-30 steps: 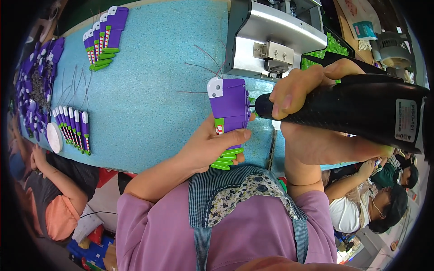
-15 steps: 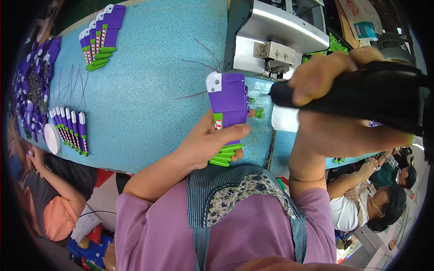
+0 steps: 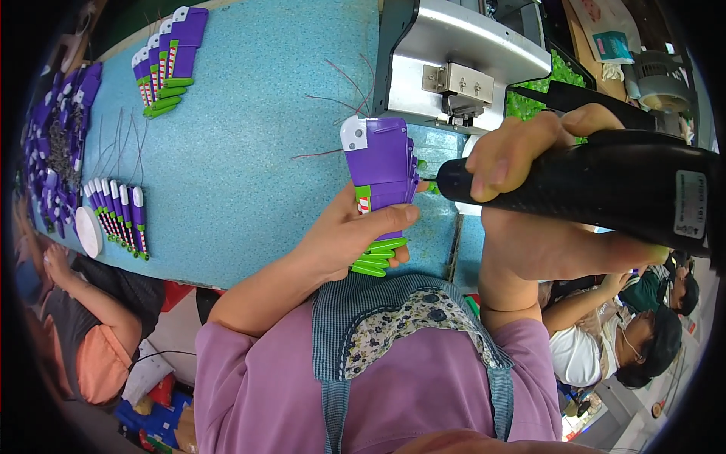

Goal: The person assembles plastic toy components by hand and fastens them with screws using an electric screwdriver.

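Stack of purple plastic pieces, white-cornered, green-ended, in the left hand, above the blue table.
Left fingers closed round the lower part, thumb across the top piece; right hand wrapped round a black power driver, its bit at the stack's right edge, contact too small to tell; silver machine just beyond.

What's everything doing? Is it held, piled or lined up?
Left hand: gripping purple stack
Right hand: wrapped around black tool
Purple stack: held, overlapping
Black tool: held, tip at purple stack's edge
Upper purple parts: fanned out
Slim purple parts: lined up
Far-left purple parts: heaped
Silver machine: standing; on or off unclear
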Demonstrator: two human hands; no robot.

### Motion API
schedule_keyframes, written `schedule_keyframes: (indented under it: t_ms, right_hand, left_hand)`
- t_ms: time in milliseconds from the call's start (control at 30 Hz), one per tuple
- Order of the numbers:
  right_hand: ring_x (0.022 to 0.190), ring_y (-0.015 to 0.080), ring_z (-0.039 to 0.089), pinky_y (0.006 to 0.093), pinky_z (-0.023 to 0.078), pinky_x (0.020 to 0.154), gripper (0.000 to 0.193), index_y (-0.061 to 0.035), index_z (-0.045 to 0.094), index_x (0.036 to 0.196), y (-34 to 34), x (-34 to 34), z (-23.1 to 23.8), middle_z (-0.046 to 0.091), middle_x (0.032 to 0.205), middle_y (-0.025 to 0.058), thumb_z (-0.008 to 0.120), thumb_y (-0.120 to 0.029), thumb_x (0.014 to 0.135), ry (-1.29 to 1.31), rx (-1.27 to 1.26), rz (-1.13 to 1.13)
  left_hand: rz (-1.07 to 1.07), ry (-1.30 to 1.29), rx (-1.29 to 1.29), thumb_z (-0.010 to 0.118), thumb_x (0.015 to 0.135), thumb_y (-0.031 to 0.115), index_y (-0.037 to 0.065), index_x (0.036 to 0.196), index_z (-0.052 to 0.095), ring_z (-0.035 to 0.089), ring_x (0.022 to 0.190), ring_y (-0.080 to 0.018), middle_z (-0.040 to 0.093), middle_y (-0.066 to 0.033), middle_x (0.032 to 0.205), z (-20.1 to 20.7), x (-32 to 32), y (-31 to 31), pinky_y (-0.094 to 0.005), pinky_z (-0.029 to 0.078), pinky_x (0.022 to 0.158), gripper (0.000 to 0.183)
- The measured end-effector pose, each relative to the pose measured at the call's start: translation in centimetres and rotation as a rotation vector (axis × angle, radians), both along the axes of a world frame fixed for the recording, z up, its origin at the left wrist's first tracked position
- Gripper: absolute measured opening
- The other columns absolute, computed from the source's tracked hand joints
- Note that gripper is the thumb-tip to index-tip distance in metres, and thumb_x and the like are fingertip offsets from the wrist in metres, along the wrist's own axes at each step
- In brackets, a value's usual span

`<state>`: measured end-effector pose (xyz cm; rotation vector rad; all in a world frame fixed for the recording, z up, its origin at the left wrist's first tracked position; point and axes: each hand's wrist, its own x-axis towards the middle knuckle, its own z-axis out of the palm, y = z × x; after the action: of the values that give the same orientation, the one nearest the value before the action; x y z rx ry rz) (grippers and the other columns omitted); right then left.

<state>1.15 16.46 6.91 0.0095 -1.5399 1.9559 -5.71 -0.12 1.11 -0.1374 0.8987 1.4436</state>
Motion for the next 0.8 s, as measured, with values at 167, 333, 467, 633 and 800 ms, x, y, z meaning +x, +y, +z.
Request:
schedule_keyframes:
  t_ms: [167,333,467,633,800]
  right_hand:
    - [0.052,0.021,0.052,0.0321,0.042,0.049,0.098,-0.0014,0.043,0.111,-1.4,-0.5,-1.1,0.055,0.066,0.0149,0.038,-0.089,0.066,-0.025,-0.146,-0.06]
    - [0.052,0.0211,0.052,0.0322,0.042,0.05,0.097,-0.0012,0.043,0.11,-1.6,-0.5,-1.7,0.055,0.066,0.0151,0.039,-0.088,0.067,0.002,-0.163,-0.046]
    - [0.053,0.0205,0.052,0.0322,0.042,0.049,0.097,-0.0015,0.043,0.111,-1.5,-0.7,-1.5,0.055,0.067,0.0147,0.039,-0.088,0.068,0.02,-0.161,-0.04]
    - [0.053,0.0198,0.051,0.0324,0.042,0.051,0.097,-0.0025,0.043,0.115,-1.4,-0.7,-0.9,0.055,0.067,0.0128,0.036,-0.088,0.068,-0.048,-0.089,-0.034]
    - [0.054,0.019,0.046,0.0346,0.04,0.055,0.095,-0.0053,0.04,0.127,0.1,-0.4,2.1,0.052,0.07,0.0091,0.032,-0.084,0.075,0.169,0.048,-0.003]
  left_hand:
    - [-0.01,-0.006,-0.044,0.068,0.082,0.011,0.003,0.116,0.049,0.059,0.054,-0.0154,0.057,-0.0046,0.082,0.0,0.1,0.1,-0.0281,0.048,0.045,0.04]
    - [-0.012,-0.005,-0.045,0.069,0.082,0.011,0.003,0.116,0.046,0.059,0.054,-0.0156,0.056,-0.0047,0.081,0.0,0.3,-0.1,-0.0282,0.048,0.045,0.042]
    - [-0.01,0.003,-0.015,0.069,0.082,0.011,0.003,0.114,0.046,0.059,0.054,-0.0154,0.056,-0.0045,0.081,-0.1,0.2,0.0,-0.0279,0.048,0.045,0.04]
    - [-0.018,0.03,-0.011,0.069,0.082,0.01,0.003,0.115,0.047,0.057,0.056,-0.0141,0.056,-0.0043,0.082,0.0,-0.5,-0.6,-0.0281,0.049,0.045,0.039]
    - [0.027,0.089,0.052,0.07,0.081,0.011,0.0,0.116,0.051,0.06,0.057,-0.0147,0.059,-0.0045,0.085,1.0,-1.7,-1.8,-0.0287,0.051,0.049,0.041]
